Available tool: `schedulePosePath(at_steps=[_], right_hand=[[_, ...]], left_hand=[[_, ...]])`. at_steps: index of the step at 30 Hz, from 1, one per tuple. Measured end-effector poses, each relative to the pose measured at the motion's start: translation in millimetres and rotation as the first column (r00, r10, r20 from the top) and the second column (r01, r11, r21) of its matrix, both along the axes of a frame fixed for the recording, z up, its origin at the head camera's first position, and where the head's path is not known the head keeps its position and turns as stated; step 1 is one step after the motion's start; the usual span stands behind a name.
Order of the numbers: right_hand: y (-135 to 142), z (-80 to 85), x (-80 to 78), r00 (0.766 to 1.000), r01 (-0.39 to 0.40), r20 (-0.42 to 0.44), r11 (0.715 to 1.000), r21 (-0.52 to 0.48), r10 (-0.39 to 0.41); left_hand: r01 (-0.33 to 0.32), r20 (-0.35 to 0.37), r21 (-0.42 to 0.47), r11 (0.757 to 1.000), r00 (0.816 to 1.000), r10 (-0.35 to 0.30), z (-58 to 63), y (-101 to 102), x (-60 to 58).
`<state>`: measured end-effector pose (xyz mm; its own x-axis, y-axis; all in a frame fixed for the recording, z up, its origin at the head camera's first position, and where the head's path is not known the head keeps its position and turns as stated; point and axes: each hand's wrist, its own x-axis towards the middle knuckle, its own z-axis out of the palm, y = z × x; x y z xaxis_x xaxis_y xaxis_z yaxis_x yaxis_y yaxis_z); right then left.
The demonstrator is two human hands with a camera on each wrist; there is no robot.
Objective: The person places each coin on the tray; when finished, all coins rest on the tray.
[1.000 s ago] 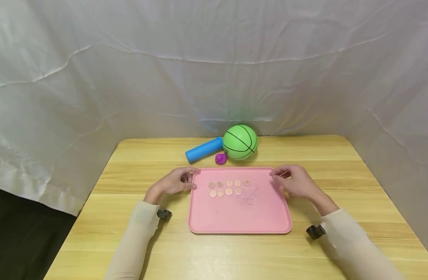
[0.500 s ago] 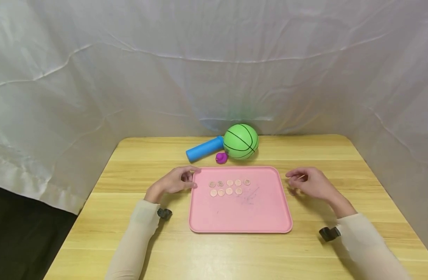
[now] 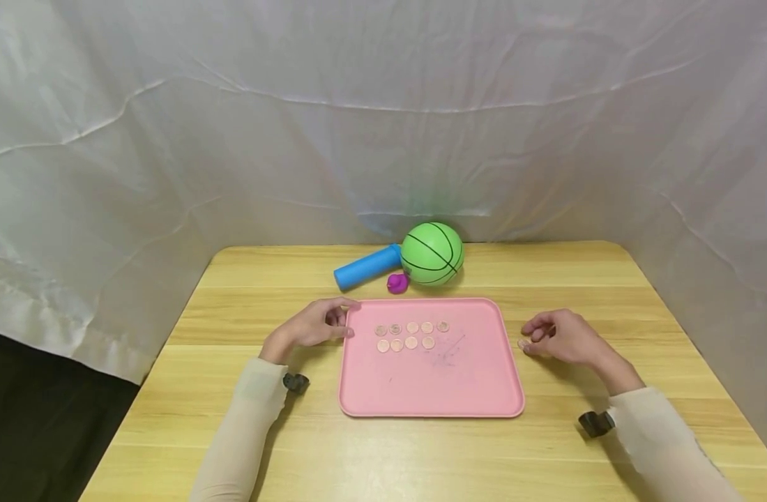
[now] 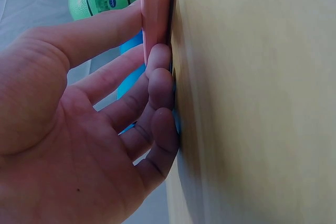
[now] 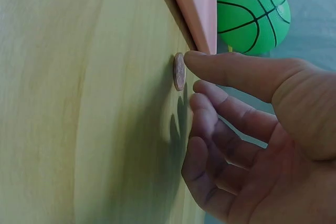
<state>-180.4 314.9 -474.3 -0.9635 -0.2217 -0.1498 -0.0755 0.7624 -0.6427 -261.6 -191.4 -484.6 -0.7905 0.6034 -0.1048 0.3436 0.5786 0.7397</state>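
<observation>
The pink tray (image 3: pixel 430 390) lies flat mid-table, with several copper-coloured coins (image 3: pixel 411 328) in two rows toward its back left. My left hand (image 3: pixel 311 324) holds the tray's back left corner; in the left wrist view the thumb is on the rim (image 4: pixel 156 14) and the other fingers curl against its side. On the wood just right of the tray lies a single coin (image 5: pixel 179 72). My right hand (image 3: pixel 564 338) is over the table beside this coin. Its thumb tip is right at the coin's edge, and its other fingers are loosely bent, apart from it.
Behind the tray a green ball (image 3: pixel 432 254) with black lines stands beside a blue cylinder (image 3: pixel 367 268) and a small purple rubber duck (image 3: pixel 397 283). A pale cloth (image 3: pixel 383 139) hangs around the back and sides of the wooden table (image 3: pixel 383 460).
My right hand has moved from the tray's back right corner onto the table at right, and its thumb has come to the loose coin. The left hand stays at the tray.
</observation>
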Motion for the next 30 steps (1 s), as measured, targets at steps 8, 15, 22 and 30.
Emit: schedulePosePath(at_steps=[8,15,22,30], right_hand=[[2,-4.6,-0.5,1.0,-0.012,0.021,1.0,0.019,0.011],[6,-5.2,-3.0,0.996,-0.086,0.034,0.995,-0.043,0.088],[8,-2.5,-4.6,0.99,-0.138,-0.007,0.964,-0.227,0.14],[-4,2.9,-10.5,0.992,-0.121,-0.002,0.955,-0.272,0.125]], left_hand=[[-0.004,-0.003,0.015,1.0,1.0,0.004,-2.2,0,-0.6],[-0.001,-0.002,0.018,1.0,1.0,0.001,-1.0,0,-0.4],[-0.005,-0.018,0.011,1.0,1.0,0.005,1.0,1,-1.1],[0.001,-0.01,0.009,1.0,1.0,-0.001,-0.9,1,-0.4]])
